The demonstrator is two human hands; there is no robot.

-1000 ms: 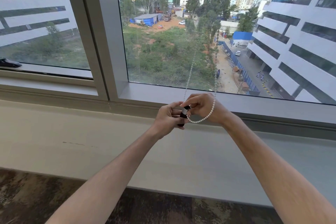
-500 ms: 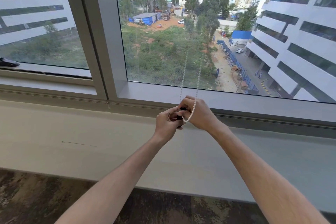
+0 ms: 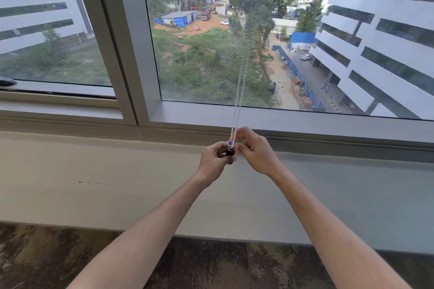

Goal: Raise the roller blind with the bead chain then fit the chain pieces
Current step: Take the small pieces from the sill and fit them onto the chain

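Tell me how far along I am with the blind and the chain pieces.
Done, it seems: no blind fabric shows over the window glass, so the blind looks raised. In hand: your left hand holds a small dark chain piece, and your right hand pinches the bead chain at its top. Left: seating the chain; whether it has clicked in is hidden by your fingers.
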